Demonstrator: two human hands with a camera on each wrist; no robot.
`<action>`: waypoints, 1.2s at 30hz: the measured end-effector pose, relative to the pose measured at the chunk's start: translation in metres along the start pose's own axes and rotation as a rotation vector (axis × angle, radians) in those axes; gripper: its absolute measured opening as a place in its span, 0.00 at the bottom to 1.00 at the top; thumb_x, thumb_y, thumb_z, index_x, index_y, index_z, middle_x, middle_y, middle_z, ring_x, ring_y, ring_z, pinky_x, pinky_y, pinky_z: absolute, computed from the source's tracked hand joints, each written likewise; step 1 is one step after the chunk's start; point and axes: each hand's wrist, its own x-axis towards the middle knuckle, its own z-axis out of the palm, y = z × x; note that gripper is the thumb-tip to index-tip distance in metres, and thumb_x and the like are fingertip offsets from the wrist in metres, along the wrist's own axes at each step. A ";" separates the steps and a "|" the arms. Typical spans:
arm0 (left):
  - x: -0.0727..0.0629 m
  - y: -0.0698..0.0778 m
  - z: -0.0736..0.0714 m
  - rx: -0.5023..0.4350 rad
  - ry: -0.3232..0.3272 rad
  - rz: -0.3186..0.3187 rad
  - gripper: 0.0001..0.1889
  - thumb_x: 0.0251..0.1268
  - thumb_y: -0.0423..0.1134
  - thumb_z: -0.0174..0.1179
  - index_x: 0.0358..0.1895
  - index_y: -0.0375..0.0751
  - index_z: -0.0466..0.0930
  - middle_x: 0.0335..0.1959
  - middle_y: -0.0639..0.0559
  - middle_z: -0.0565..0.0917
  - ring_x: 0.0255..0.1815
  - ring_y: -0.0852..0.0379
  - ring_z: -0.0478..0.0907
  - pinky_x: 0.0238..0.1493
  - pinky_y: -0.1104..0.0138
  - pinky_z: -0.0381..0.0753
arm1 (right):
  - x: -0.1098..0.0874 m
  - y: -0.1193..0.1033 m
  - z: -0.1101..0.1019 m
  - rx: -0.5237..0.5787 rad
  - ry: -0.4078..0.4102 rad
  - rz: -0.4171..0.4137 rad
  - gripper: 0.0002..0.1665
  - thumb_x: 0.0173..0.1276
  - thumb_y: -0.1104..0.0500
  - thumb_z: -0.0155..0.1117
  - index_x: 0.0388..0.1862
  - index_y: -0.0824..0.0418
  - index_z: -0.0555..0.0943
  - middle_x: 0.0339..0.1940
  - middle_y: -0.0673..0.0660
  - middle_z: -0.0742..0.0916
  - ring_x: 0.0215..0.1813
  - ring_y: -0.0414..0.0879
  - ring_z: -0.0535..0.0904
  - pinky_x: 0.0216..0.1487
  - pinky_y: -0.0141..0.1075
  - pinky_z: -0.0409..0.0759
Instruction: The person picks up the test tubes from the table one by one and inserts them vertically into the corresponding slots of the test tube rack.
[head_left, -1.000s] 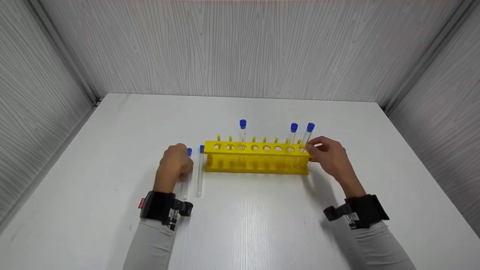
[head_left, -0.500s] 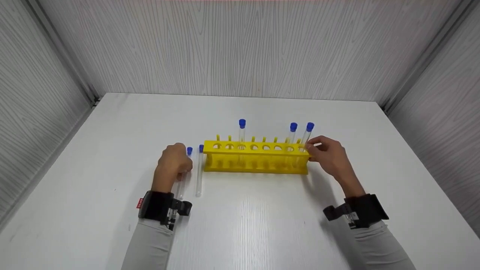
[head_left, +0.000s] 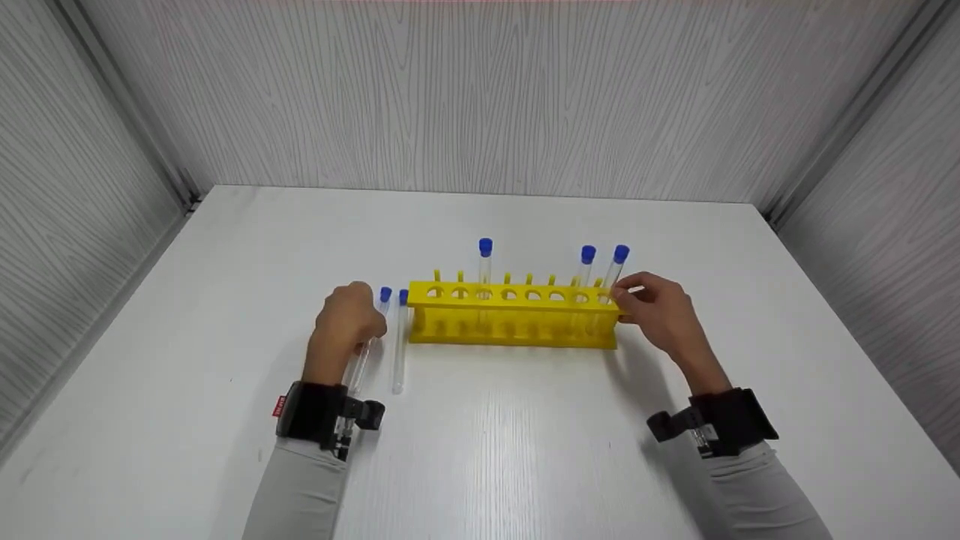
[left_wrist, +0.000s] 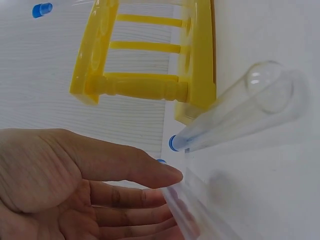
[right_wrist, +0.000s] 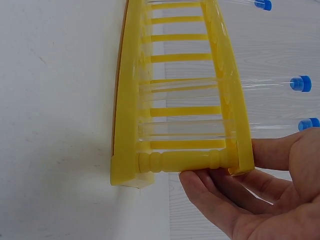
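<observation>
My left hand [head_left: 349,326] pinches a clear test tube [head_left: 361,367] with a blue cap between thumb and fingers; the tube slants, its cap toward the rack. In the left wrist view the thumb presses along the tube [left_wrist: 181,212], partly hiding it. A second capped test tube [head_left: 399,360] lies on the table between this hand and the yellow test tube rack [head_left: 525,304]. At the rack's right end, my right hand [head_left: 660,311] grips the top plate, thumb on one side and fingers beneath, as the right wrist view shows of the rack [right_wrist: 130,100].
Three capped tubes stand in the rack: one tube [head_left: 485,264] left of the middle, and two tubes, [head_left: 586,271] and a leaning tube [head_left: 616,270], near the right end. Yellow pegs line the rack's back. Wood-grain panels [head_left: 480,97] enclose the white table [head_left: 510,450].
In my left hand, the tube has tilted: its cap has shifted up and right, its lower end left. The right hand and rack stay where they were.
</observation>
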 end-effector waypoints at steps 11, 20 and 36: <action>-0.004 0.002 -0.003 -0.015 0.027 0.023 0.27 0.63 0.33 0.63 0.64 0.24 0.72 0.49 0.33 0.81 0.38 0.45 0.81 0.26 0.68 0.81 | 0.000 -0.002 0.000 -0.011 -0.008 0.017 0.24 0.79 0.47 0.56 0.62 0.62 0.79 0.56 0.66 0.85 0.52 0.60 0.87 0.61 0.48 0.83; -0.009 0.005 -0.007 -0.021 0.038 0.027 0.25 0.64 0.34 0.63 0.62 0.25 0.73 0.48 0.33 0.82 0.38 0.45 0.81 0.31 0.65 0.84 | -0.001 -0.002 0.000 0.002 -0.006 0.011 0.22 0.79 0.50 0.56 0.61 0.64 0.79 0.57 0.67 0.85 0.54 0.60 0.86 0.60 0.49 0.83; -0.021 0.017 -0.015 -0.013 0.112 0.120 0.13 0.65 0.35 0.63 0.47 0.31 0.79 0.43 0.38 0.82 0.39 0.47 0.78 0.38 0.63 0.82 | -0.002 -0.002 0.001 0.020 0.009 -0.011 0.21 0.79 0.51 0.56 0.59 0.65 0.80 0.55 0.67 0.85 0.52 0.60 0.86 0.59 0.51 0.83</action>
